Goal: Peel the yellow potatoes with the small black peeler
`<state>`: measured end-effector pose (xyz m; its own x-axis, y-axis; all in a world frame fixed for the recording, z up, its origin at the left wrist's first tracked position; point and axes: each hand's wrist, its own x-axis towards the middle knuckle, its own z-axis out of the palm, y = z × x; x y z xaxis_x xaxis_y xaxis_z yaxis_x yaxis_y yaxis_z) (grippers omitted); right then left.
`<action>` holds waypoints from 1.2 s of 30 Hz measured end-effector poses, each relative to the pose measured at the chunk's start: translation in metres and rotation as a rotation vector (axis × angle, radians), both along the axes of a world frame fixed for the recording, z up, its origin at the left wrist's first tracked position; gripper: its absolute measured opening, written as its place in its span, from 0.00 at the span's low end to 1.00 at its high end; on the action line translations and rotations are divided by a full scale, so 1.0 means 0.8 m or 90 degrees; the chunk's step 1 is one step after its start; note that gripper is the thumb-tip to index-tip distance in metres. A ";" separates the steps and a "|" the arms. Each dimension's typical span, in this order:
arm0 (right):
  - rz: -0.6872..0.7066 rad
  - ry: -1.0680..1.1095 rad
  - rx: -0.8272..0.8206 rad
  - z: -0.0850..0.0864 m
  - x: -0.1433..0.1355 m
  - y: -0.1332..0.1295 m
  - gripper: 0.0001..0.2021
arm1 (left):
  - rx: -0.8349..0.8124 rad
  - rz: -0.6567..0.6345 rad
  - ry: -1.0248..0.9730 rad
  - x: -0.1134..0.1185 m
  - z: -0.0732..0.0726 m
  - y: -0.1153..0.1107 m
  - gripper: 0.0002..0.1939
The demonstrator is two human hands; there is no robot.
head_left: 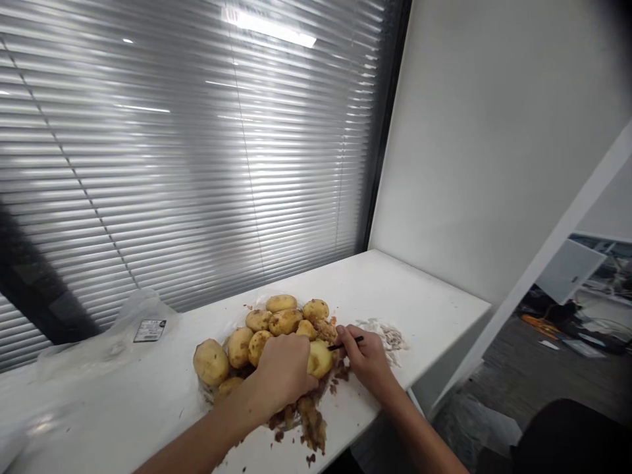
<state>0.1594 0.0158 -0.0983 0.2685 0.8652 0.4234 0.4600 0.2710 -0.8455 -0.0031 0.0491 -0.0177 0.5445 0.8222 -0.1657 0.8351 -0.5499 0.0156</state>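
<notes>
My left hand (288, 365) is closed around a potato (320, 359) whose pale yellow flesh shows. In my right hand (364, 355) is a slim black tool (359, 339), its tip at the potato's right side; the tip's shape is too small to make out. Several more potatoes (285, 322) lie heaped on clear plastic just beyond my left hand, some smooth and yellow, others with brown patches. One large potato (210, 362) sits at the heap's left end. Brown peelings (312, 424) are scattered below and beside my hands.
A clear plastic bag (116, 336) with a printed label lies at the left on the white table (162, 385). Crumpled whitish tissue (390, 337) is beyond my right hand. Window blinds (187, 151) rise behind, and a wall (469, 151) bounds the right.
</notes>
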 end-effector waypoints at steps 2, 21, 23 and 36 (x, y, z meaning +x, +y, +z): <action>0.039 0.029 -0.020 -0.001 0.001 0.000 0.26 | 0.009 0.001 -0.008 0.000 0.000 0.000 0.18; 0.041 0.012 0.002 -0.010 0.010 -0.008 0.24 | 0.028 -0.008 -0.016 -0.002 -0.007 0.000 0.16; 0.084 0.021 -0.008 -0.010 0.009 -0.009 0.25 | 0.029 -0.005 -0.015 -0.002 -0.007 0.000 0.16; 0.099 0.050 -0.014 -0.018 0.014 -0.011 0.23 | 0.044 -0.004 -0.025 0.000 -0.008 0.000 0.17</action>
